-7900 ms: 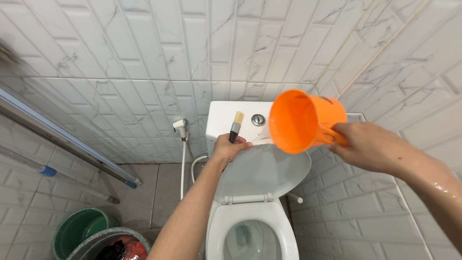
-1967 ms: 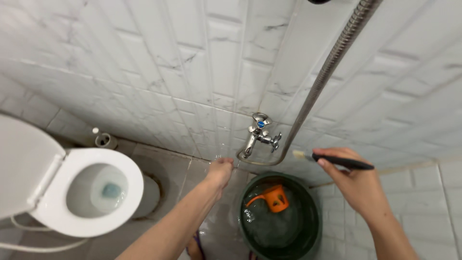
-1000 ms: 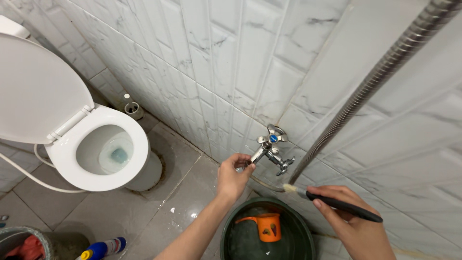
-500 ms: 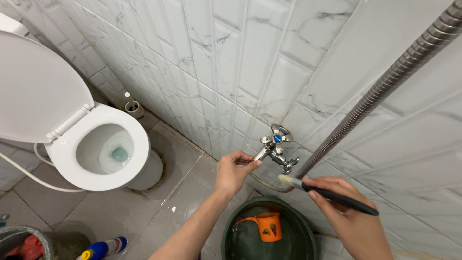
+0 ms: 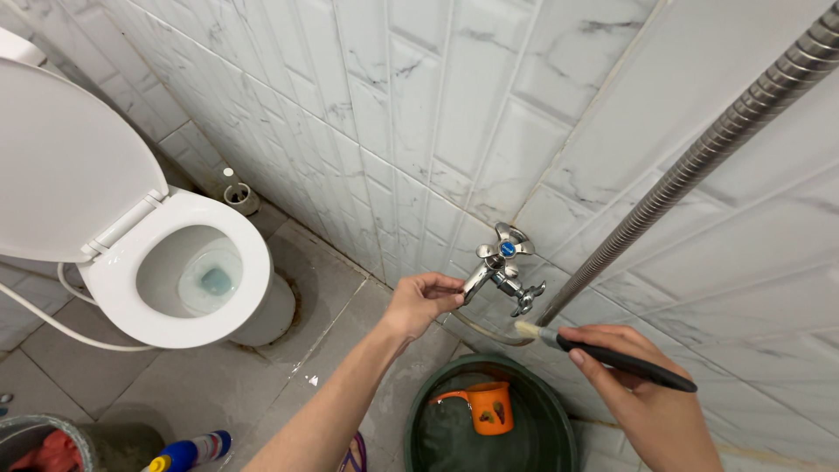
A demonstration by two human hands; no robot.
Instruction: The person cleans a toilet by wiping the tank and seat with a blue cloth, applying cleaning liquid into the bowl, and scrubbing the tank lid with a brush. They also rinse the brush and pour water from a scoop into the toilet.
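Your left hand (image 5: 421, 300) pinches the tap spout (image 5: 477, 280). Your right hand (image 5: 636, 393) holds a small brush (image 5: 612, 357), bristles just under the tap.

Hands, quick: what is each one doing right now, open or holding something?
Left hand: fingers pinched on the spout of the chrome tap.
Right hand: closed around a black-handled brush, bristles just below the tap.
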